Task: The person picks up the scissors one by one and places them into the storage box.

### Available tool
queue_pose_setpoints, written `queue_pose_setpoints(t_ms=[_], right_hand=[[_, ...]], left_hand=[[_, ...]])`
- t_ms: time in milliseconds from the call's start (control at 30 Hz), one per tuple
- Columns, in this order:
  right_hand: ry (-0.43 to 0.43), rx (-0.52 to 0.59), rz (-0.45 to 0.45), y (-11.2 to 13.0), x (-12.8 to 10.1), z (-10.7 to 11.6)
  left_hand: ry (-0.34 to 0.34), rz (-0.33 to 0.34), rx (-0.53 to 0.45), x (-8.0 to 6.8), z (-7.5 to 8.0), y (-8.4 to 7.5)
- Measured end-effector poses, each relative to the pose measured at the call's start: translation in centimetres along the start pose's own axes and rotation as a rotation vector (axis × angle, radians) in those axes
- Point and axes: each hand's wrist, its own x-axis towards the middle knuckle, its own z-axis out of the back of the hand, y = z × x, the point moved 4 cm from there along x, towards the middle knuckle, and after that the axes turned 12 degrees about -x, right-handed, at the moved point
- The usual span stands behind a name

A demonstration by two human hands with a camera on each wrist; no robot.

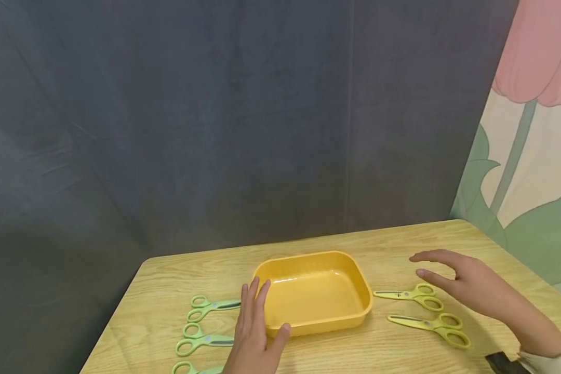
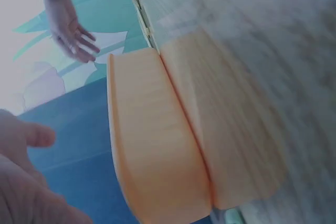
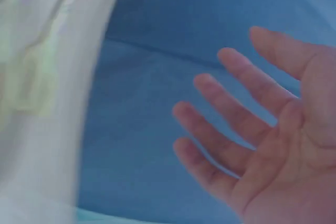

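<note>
A yellow tray (image 1: 308, 318) sits mid-surface, the left hand (image 1: 254, 332) resting against its near left corner, fingers straight, thumb along the front wall. Right of the tray, the right hand (image 1: 467, 283) hovers with its grip released, fingers spread, above two green scissors (image 1: 409, 295). More scissors (image 1: 210, 306) lie left of the tray.
</note>
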Motion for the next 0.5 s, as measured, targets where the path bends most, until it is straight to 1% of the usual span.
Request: queue_pose_setpoints(t_ms=[100, 233, 300, 333, 400, 500], right_hand=[[0.037, 0.087, 0.006, -2.6, -0.1, -1.4], [0.142, 0.302, 0.022, -5.6, -0.3, -3.6], [0.167, 0.389, 0.011, -6.8, -0.4, -4.3], [0.172, 0.415, 0.004, -7.3, -0.5, -4.6], [0.172, 0.430, -0.013, -8.0, -0.5, -5.1], [0.184, 0.422, -0.016, -8.7, -0.7, -5.8]], left_hand=[[0.008, 0.112, -0.152, 0.4, 0.3, 0.4], [0.033, 0.262, -0.382, 0.8, 0.4, 1.2], [0.029, 0.320, -0.481, 1.1, 0.4, 1.6], [0.022, 0.337, -0.515, 1.1, 0.5, 1.8], [0.000, 0.365, -0.566, 1.3, 0.6, 2.2], [-0.025, 0.386, -0.588, 1.4, 0.6, 2.6]])
